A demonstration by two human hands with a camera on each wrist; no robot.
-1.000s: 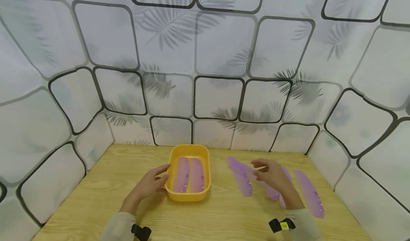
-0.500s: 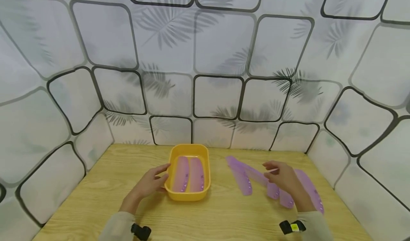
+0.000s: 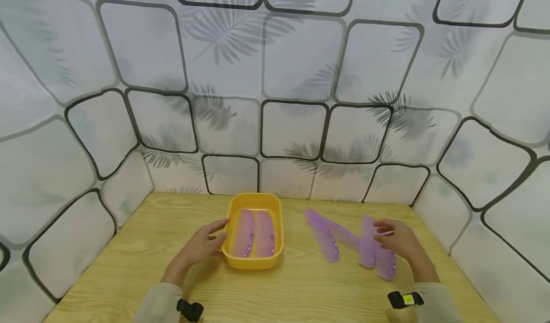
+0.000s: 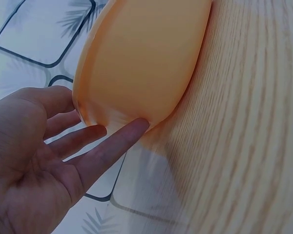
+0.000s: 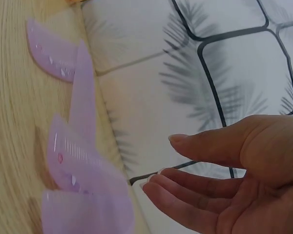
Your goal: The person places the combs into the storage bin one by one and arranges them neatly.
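Observation:
Two purple translucent combs [image 3: 264, 234] lie side by side in a yellow tray [image 3: 254, 264]. My left hand [image 3: 201, 245] is at the tray's left side; in the left wrist view its spread fingertips [image 4: 142, 124] touch the tray's outer wall [image 4: 146, 53]. To the right, several more purple combs [image 3: 366, 244] lie on the table, some overlapping. Over the right-hand ones hovers my right hand [image 3: 401, 239], thumb and fingers apart. The right wrist view shows nothing in this hand [image 5: 219, 180], with the combs [image 5: 83, 112] beside it.
A light wooden table [image 3: 292, 289] bears everything. Patterned cloth walls [image 3: 292, 132] stand at its back and sides. Bare wood lies between the tray and the loose combs. Each wrist wears a black strap with a camera [image 3: 404, 299].
My right hand has moved right across the loose combs, uncovering the middle ones and now hiding the rightmost comb. My left hand and the tray have stayed in place.

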